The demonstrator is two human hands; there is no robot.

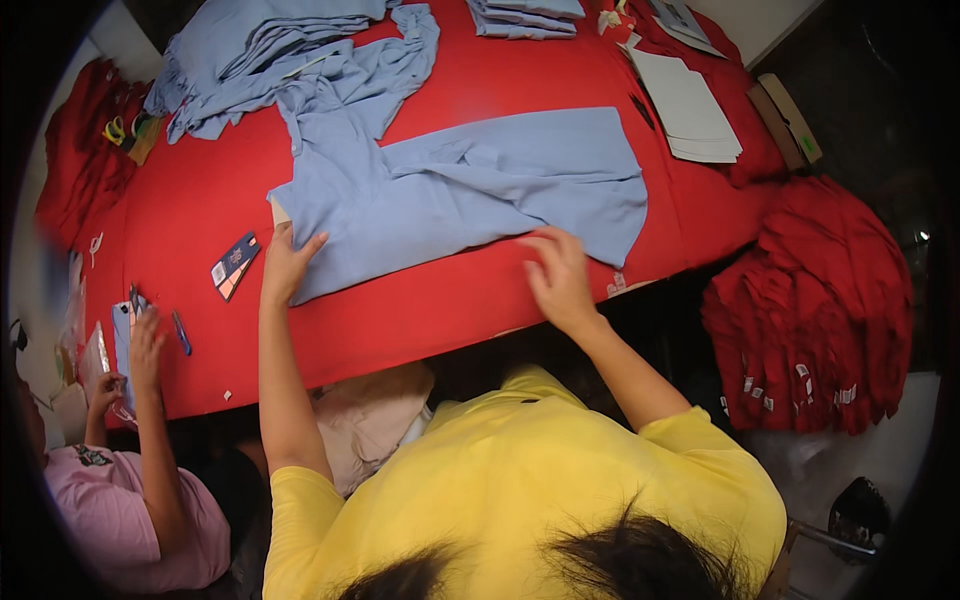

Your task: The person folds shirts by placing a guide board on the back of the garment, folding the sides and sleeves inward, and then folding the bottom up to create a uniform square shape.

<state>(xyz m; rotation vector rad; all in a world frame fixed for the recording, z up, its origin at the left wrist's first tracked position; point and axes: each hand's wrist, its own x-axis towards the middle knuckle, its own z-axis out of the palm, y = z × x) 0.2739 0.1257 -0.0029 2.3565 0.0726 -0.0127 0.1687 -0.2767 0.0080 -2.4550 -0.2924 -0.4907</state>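
A light blue shirt (430, 200) lies partly folded on a red-covered table (440, 325), one sleeve stretched toward the far side. At its left edge a beige piece of card (279, 210) sticks out. My left hand (287, 265) rests at that edge, fingertips by the card and thumb spread away from them over the fabric. By the shirt's near edge, right of its middle, my right hand (557, 278) is open with bent, parted fingers. Whether its fingertips touch the cloth I cannot tell. A dark blue hang tag (236, 263) lies left of my left hand.
Blue garments (265, 50) are heaped at the far left, with a folded blue stack (525, 18) beyond. White sheets (685, 105) lie at right; red garments (810, 310) hang beside the table. At left, a co-worker in pink (130, 510) has raised hands near a blue pen (182, 333).
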